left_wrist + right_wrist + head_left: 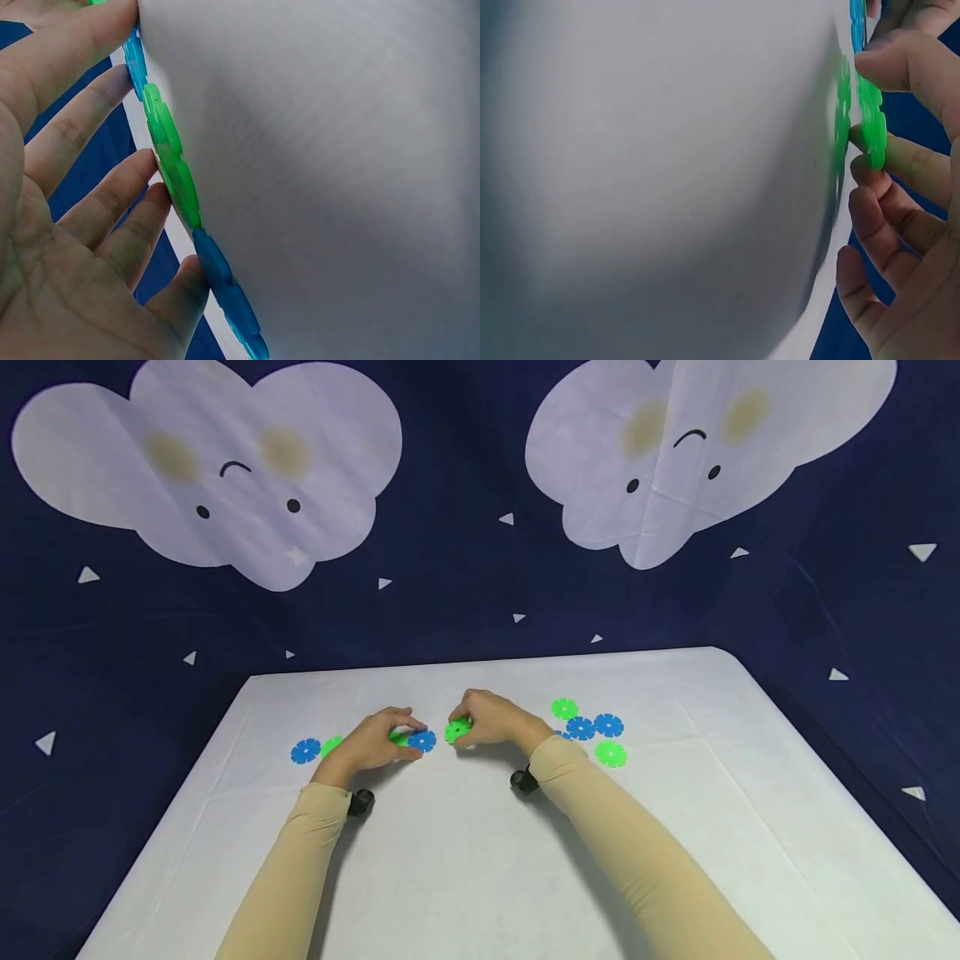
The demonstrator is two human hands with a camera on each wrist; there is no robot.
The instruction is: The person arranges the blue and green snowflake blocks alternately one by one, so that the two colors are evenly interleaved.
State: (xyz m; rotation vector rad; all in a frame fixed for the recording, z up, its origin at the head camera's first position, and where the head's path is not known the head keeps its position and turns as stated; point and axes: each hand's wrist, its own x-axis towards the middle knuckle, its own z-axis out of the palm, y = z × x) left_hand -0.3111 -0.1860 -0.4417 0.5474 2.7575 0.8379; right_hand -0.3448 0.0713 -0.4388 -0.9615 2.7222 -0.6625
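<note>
My left hand (375, 741) pinches a blue notched plastic disc (422, 741) between thumb and fingers, near the middle of the table's far part. Beside that disc a green disc (172, 154) follows in line, and past it a blue disc (229, 292) near the little finger. My right hand (491, 720) pinches a green notched disc (873, 127) by its edge, thumb on one side and fingers on the other. This green disc stands tilted over the table, a short gap to the right of the blue one in the head view.
Left of my left hand lie a blue disc (305, 751) and a partly covered green disc (331, 746). Right of my right hand are green discs (565, 708) (611, 753) and blue discs (581, 728) (608, 725). A dark cloud-patterned cloth (450, 602) hangs behind the white table (465, 877).
</note>
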